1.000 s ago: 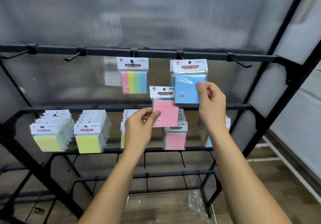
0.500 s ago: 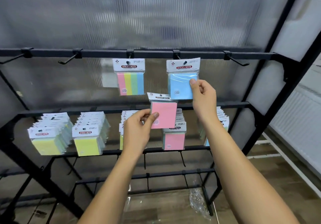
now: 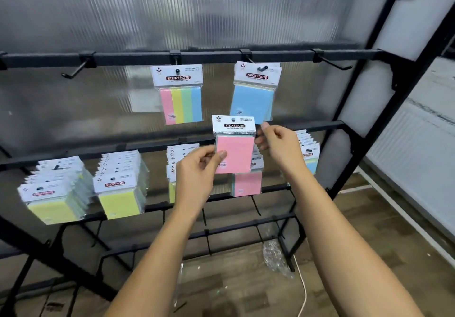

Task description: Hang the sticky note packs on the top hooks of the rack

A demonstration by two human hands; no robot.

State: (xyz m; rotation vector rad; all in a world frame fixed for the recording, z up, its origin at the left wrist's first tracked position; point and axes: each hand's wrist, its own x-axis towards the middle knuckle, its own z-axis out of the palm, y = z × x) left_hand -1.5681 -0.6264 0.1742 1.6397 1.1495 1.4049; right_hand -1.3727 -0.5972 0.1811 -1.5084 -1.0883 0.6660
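A pink sticky note pack (image 3: 234,145) is held between the two hands, just in front of the middle rail. It is pinched at its lower left edge by the left hand (image 3: 197,174), thumb on the pink face and fingers curled behind. The right hand (image 3: 280,148), which half a second ago was still gripping the blue pack (image 3: 253,92) on its hook, has been brought down and now sits at the pink pack's right edge, fingers curled; whether the pack is actually gripped by it or only touched cannot be told.

Above the right hand, the blue pack is left hanging on its top hook, released, so that placement is judged complete. Up and to the left of it, above the left hand, the multicolour pack (image 3: 181,95) hangs as before.

Farther out, an empty top hook (image 3: 331,62) is seen up and to the right of the right hand, and another (image 3: 75,70) well to the left of the left hand. One of these is probably meant for the pink pack.
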